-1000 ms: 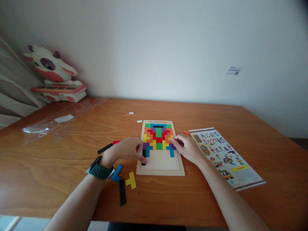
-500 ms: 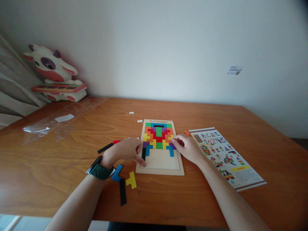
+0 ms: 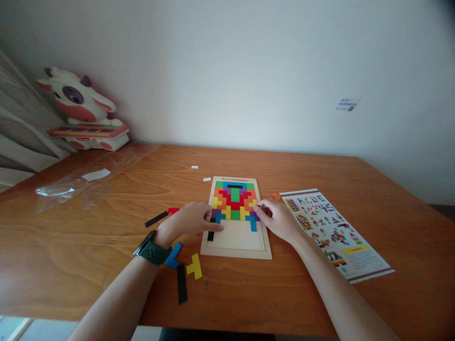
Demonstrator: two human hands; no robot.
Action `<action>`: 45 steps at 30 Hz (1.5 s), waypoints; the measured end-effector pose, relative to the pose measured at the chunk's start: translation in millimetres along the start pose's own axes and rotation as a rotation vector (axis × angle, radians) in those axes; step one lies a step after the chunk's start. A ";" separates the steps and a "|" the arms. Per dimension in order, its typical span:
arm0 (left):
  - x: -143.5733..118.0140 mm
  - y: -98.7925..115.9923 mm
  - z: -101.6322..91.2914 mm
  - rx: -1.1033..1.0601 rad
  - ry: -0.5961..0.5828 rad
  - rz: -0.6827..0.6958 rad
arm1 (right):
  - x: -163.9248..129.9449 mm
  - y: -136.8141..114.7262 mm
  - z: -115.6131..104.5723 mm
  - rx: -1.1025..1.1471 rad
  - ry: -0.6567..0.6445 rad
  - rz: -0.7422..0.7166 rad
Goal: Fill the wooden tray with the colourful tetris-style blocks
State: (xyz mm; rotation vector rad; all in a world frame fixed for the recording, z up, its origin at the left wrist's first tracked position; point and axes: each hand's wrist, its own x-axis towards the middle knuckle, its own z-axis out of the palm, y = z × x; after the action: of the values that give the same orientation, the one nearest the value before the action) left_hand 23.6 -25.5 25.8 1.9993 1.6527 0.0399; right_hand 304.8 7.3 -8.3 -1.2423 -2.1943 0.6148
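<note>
Head view: a wooden puzzle tray (image 3: 236,253) lies mid-worktop. The left hand (image 3: 192,219), fingers together, presses a black piece (image 3: 211,235) at its left edge. The right hand (image 3: 279,219), fingers curled, touches the coloured pieces (image 3: 234,201).

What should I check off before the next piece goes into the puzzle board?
1. Board steadied: ok. The right hand rests on the right edge of the puzzle board.
2. Black piece seated in the tray's left column: cannot tell; the left hand presses on its top end and covers it.
3. Free space in the tray: ok. The near rows are bare wood.
4. Loose pieces within reach: ok. A blue piece, a yellow piece and a long black bar lie by the left wrist.
5. Pattern sheet readable: ok. It lies flat to the right of the board.
</note>
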 end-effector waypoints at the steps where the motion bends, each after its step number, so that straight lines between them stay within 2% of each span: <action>1: 0.0 -0.4 -0.5 -0.006 -0.011 0.004 | 0.0 -0.3 -0.1 0.002 -0.001 -0.004; 6: -0.8 -3.8 -5.1 -0.049 -0.047 0.016 | -0.2 0.6 0.1 0.021 -0.009 -0.004; 8: -0.5 -7.2 -8.1 -0.088 -0.027 0.040 | -0.4 2.2 0.8 0.033 -0.012 0.001; 10: 1.0 -12.7 -11.0 -0.114 0.074 0.029 | -0.5 3.6 1.4 0.033 -0.013 0.006; 12: 4.1 -19.5 -12.2 -0.103 0.241 -0.029 | -0.5 3.4 1.5 0.019 0.000 0.008; 15: 11.2 -28.8 -8.6 -0.056 0.434 -0.101 | -0.7 -2.7 1.4 -0.005 0.068 -0.039; 18: 18.6 -32.2 0.1 -0.027 0.493 -0.073 | -4.2 -19.2 4.7 -0.005 0.156 -0.207; 21: 23.9 -28.7 9.8 -0.032 0.538 -0.070 | -15.1 -46.3 16.8 -0.010 0.171 -0.500; 25: 27.4 -22.2 18.6 -0.071 0.590 -0.055 | -37.8 -85.4 47.1 -0.025 0.010 -0.871; 28: 28.2 -21.3 20.8 -0.075 0.584 -0.064 | -50.7 -103.2 70.8 -0.026 -0.137 -1.020; 31: 28.5 -22.0 20.9 -0.066 0.581 -0.077 | -55.9 -107.4 85.4 -0.037 -0.258 -1.105; 37: 27.4 -20.7 19.6 -0.049 0.551 -0.100 | -55.3 -98.5 88.7 0.030 -0.348 -1.167; 41: 27.3 -20.8 18.5 -0.042 0.529 -0.110 | -52.7 -92.5 81.5 0.134 -0.434 -1.006; 45: 27.8 -21.0 18.1 -0.044 0.531 -0.101 | -48.8 -90.0 70.9 0.188 -0.435 -0.823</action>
State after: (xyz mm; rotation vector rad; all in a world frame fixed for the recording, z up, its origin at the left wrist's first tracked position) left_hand 17.9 -4.8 -7.0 1.9759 2.0451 0.6114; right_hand 223.3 -86.4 -16.8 -0.0422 -2.6327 0.7434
